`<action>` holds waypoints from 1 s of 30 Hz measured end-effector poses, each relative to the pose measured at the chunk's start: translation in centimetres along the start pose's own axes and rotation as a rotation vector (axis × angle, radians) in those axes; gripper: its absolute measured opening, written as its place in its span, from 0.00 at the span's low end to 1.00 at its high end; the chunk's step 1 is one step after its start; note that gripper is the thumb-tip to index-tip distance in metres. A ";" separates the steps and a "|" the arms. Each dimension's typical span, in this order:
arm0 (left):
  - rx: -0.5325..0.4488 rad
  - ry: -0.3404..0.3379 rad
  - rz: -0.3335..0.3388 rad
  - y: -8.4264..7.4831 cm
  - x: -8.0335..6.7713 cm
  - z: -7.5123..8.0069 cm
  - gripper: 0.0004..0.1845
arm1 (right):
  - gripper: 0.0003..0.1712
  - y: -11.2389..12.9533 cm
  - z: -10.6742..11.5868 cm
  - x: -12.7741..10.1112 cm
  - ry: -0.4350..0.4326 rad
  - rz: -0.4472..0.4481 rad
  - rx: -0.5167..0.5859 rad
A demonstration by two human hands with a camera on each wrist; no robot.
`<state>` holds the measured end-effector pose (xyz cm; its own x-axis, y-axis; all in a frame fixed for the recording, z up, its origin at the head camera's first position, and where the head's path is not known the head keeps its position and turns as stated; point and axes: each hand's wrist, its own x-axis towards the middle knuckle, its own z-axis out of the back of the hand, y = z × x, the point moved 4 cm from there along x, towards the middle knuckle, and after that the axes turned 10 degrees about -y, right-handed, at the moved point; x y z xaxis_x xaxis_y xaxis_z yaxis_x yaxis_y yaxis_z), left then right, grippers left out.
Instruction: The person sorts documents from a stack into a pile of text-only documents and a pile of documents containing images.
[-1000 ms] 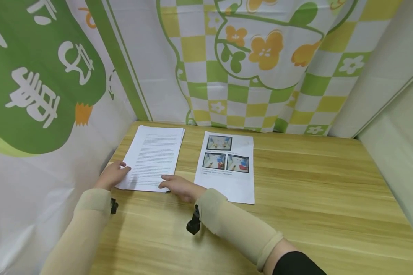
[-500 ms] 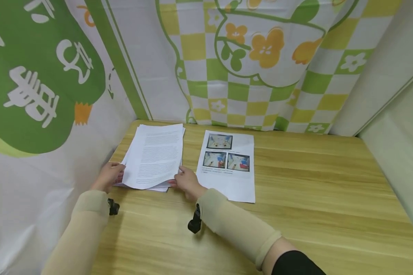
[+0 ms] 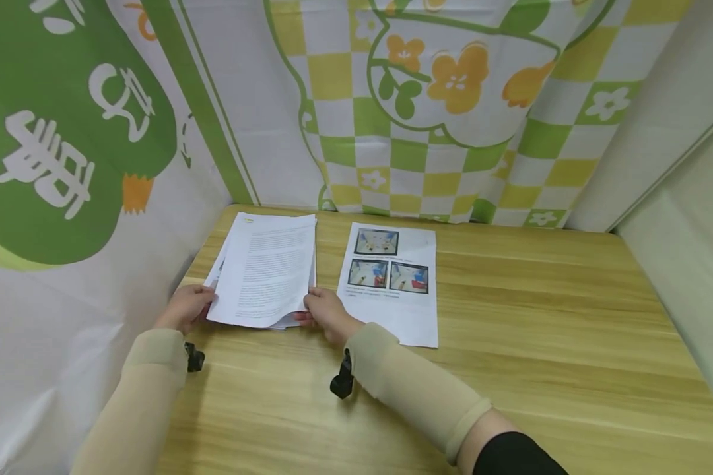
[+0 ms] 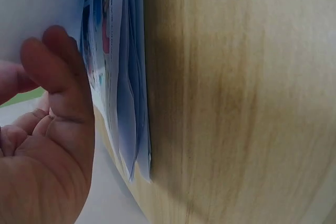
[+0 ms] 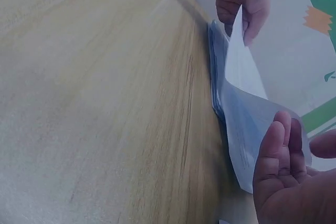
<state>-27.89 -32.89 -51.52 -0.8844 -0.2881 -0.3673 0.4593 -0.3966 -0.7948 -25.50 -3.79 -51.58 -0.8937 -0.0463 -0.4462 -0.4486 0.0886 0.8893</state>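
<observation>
Top sheet (image 3: 267, 277) being lifted off the paper stack (image 4: 131, 103); left hand (image 3: 184, 307) and right hand (image 3: 325, 313) apparently pinch its near corners; next, carrying it clear of the desk (image 3: 511, 316), kept level.

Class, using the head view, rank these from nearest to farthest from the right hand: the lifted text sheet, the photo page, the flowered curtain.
1. Lifted text sheet: pinched by the right hand.
2. Photo page: flat, just right.
3. Flowered curtain: behind the table.
</observation>
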 end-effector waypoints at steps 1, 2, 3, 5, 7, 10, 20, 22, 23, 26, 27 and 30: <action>0.013 -0.010 -0.004 0.1 0.1 0.1 0.20 | 0.30 -0.1 0.0 0.1 0.004 -0.011 0.003; 0.025 -0.020 -0.011 0.1 0.2 0.2 0.19 | 0.29 -0.2 0.0 0.2 0.002 -0.017 0.002; 0.038 -0.028 -0.023 0.1 0.2 0.3 0.18 | 0.28 -0.2 0.0 0.2 0.002 -0.023 -0.005; 0.053 -0.039 -0.040 0.0 0.2 0.4 0.18 | 0.26 -0.5 0.0 0.4 -0.004 -0.025 -0.025; 0.067 -0.049 -0.055 -0.1 0.2 0.5 0.18 | 0.27 -0.6 0.1 0.6 -0.016 -0.017 -0.052; 0.078 -0.057 -0.068 -0.3 0.0 0.6 0.20 | 0.27 -0.8 0.2 0.7 -0.030 -0.006 -0.096; 0.150 -0.115 -0.112 -0.2 -0.1 1.1 0.18 | 0.26 -0.8 0.3 0.6 -0.017 0.000 -0.148; 0.144 -0.117 -0.111 -0.2 -0.1 1.1 0.18 | 0.24 -0.8 0.4 0.6 -0.014 0.000 -0.149; 0.142 -0.116 -0.112 -0.2 -0.1 1.1 0.18 | 0.23 -0.8 0.4 0.6 -0.012 -0.001 -0.151; 0.135 -0.119 -0.115 -0.3 -0.2 1.1 0.18 | 0.22 -0.9 0.4 0.7 -0.013 -0.004 -0.157; 0.132 -0.120 -0.113 -0.4 -0.2 1.1 0.18 | 0.23 -1.0 0.4 0.7 -0.018 -0.003 -0.166; 0.124 -0.124 -0.114 -0.6 -0.4 1.1 0.18 | 0.26 -1.0 0.7 0.8 -0.059 0.038 -0.244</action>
<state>-27.74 -33.50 -50.37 -0.9175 -0.3376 -0.2101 0.3707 -0.5348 -0.7593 -25.80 -3.27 -52.91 -0.9118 0.0109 -0.4105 -0.4071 -0.1539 0.9003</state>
